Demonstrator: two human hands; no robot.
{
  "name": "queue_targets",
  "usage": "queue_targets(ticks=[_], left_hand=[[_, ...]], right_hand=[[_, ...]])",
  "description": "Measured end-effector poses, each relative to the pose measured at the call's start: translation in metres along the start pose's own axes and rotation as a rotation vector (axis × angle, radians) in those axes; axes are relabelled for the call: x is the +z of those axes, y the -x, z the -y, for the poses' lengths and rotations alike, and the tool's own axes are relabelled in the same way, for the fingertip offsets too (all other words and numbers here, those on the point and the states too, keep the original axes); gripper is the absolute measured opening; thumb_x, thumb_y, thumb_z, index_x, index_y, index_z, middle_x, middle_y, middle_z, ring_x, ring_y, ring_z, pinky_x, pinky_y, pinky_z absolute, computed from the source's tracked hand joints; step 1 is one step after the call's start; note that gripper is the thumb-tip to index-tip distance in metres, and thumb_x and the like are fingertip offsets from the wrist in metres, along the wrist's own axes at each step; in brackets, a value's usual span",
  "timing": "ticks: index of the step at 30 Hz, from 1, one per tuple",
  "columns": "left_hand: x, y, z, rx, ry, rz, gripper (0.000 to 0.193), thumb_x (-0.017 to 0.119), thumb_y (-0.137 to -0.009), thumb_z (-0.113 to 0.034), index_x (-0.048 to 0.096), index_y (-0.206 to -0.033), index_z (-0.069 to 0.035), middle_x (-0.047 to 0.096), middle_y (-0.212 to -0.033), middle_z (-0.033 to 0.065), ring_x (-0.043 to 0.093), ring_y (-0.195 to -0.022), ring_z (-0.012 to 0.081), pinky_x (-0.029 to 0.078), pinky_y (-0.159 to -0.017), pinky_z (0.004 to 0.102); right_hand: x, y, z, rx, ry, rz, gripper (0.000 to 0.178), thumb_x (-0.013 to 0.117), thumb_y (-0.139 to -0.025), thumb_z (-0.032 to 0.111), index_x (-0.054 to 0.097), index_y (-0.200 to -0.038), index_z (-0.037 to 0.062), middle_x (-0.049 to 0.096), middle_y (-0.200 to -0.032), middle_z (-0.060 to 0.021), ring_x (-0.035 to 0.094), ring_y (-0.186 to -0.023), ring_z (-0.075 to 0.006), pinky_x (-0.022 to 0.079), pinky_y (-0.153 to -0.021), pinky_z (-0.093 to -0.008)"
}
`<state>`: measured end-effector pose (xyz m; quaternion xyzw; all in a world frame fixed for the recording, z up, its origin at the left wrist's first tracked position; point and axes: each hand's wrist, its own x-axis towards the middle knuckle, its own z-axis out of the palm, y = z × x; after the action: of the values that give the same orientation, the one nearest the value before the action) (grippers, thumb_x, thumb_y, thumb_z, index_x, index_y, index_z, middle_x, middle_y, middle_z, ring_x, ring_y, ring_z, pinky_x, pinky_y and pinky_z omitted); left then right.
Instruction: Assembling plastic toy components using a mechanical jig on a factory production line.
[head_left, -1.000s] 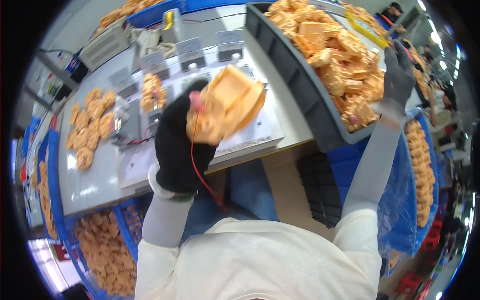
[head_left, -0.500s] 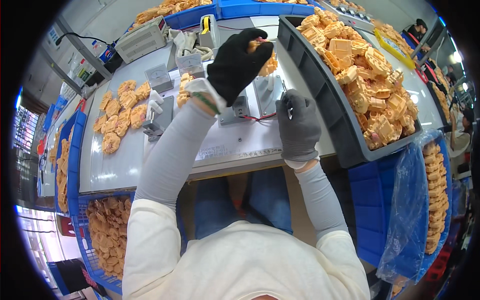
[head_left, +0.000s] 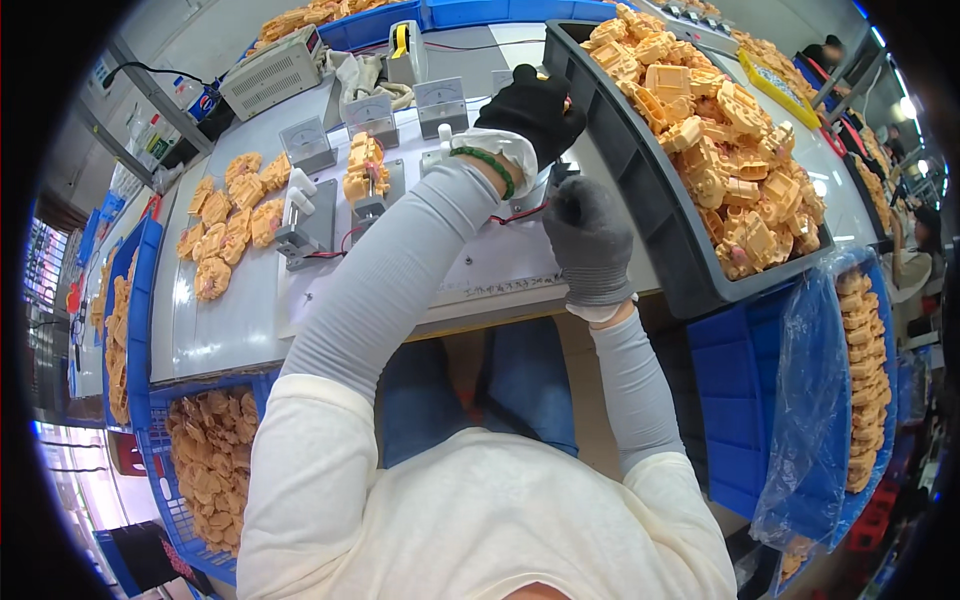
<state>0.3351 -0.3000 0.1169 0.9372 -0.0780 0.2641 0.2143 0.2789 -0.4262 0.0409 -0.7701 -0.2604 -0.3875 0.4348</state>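
My left hand (head_left: pixel 535 115), in a black glove, is curled closed over the right-hand end of a row of grey metal fixtures. A sliver of an orange plastic part (head_left: pixel 567 103) shows at its fingertips; the rest is hidden. Just below it, my right hand (head_left: pixel 592 240) in a grey glove is closed in a fist, and what it holds is hidden. Another orange plastic housing (head_left: pixel 366 170) sits upright on a fixture left of my left forearm. Farther left stands a fixture with white pegs (head_left: pixel 303 195). Small panel meters (head_left: pixel 372 118) stand behind the row.
Several orange parts (head_left: pixel 228 220) lie on the table at left. A dark grey bin (head_left: pixel 640 195) heaped with parts borders my right hand. Blue crates (head_left: pixel 150 300) flank the table. At the back are a power supply box (head_left: pixel 270 75) and a tape dispenser (head_left: pixel 406 55).
My left hand has moved right and slightly down with the orange part, which is now mostly covered. My right hand has shifted slightly; the thin metal tip at its fingers no longer shows.
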Motion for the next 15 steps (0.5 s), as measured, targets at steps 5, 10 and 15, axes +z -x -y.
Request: queue_targets(ticks=[5, 10, 15], left_hand=[[-0.001, -0.002, 0.005, 0.007, -0.019, -0.002, 0.033, 0.055, -0.077, -0.033, 0.064, -0.095, -0.005, 0.062, -0.083, 0.0207, 0.058, -0.083, 0.0345, 0.048, -0.074, 0.0377], [-0.017, -0.006, 0.009, 0.125, -0.112, 0.061, 0.044, 0.059, -0.075, -0.04, 0.065, -0.103, -0.007, 0.064, -0.093, 0.0203, 0.061, -0.086, 0.0334, 0.048, -0.078, 0.0363], [-0.011, -0.01, 0.012, -0.012, -0.086, 0.319, 0.044, 0.058, -0.075, -0.043, 0.065, -0.099, -0.007, 0.064, -0.096, 0.0169, 0.062, -0.088, 0.0318, 0.048, -0.08, 0.0368]], right_hand=[[-0.013, -0.001, 0.004, 0.074, -0.154, 0.095, 0.012, 0.064, -0.072, 0.0, 0.06, -0.082, 0.0037, 0.058, -0.069, -0.0046, 0.056, -0.058, -0.0087, 0.047, -0.056, -0.0231], [-0.014, -0.003, 0.006, 0.138, -0.19, 0.132, 0.01, 0.064, -0.072, -0.001, 0.059, -0.081, 0.0032, 0.056, -0.063, -0.0027, 0.052, -0.054, -0.0053, 0.045, -0.052, -0.0217], [-0.009, -0.004, 0.001, 0.119, -0.161, 0.138, 0.007, 0.063, -0.073, 0.0, 0.059, -0.079, 0.0026, 0.056, -0.062, -0.0013, 0.052, -0.053, -0.005, 0.045, -0.051, -0.0214]])
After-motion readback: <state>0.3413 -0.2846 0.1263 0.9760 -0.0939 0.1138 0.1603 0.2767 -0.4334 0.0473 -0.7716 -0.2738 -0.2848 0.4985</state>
